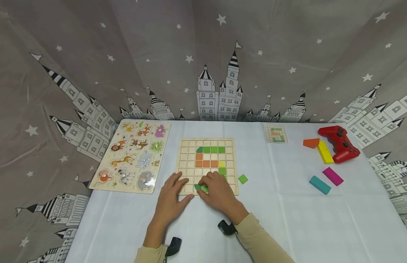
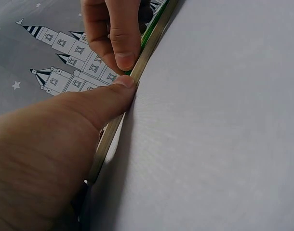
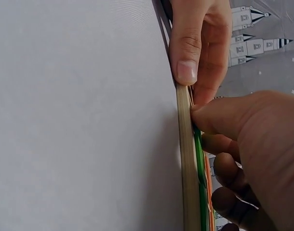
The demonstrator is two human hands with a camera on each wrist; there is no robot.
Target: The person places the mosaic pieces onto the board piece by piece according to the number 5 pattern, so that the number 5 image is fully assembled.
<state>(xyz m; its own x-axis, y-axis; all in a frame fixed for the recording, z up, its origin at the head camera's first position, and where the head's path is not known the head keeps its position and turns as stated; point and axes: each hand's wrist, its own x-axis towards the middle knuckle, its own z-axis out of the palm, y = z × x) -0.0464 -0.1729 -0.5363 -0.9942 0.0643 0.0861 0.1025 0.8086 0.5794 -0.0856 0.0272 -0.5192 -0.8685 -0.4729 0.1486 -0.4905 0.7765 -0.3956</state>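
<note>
A wooden grid board [image 1: 185,164] lies on the table, with green, orange and yellow tiles set in part of its squares. My right hand [image 1: 218,190] bends over its near rows, thumb and fingertips pinching a small green tile [image 1: 198,187] at the near edge. More green tiles lie partly hidden under that hand. My left hand [image 1: 170,195] rests on the board's near left part with fingers fairly straight. In the left wrist view, its thumb [image 2: 115,94] presses against the board's wooden edge [image 2: 106,149]. A loose green square tile [image 1: 243,179] lies just right of the board.
An animal peg puzzle [image 1: 106,155] is at the left. A pattern card [image 1: 276,133] lies behind and right of the board. Farther right are a red game controller [image 1: 340,143] and orange [image 1: 311,143], yellow [image 1: 325,152], magenta [image 1: 333,176] and teal blocks [image 1: 320,185].
</note>
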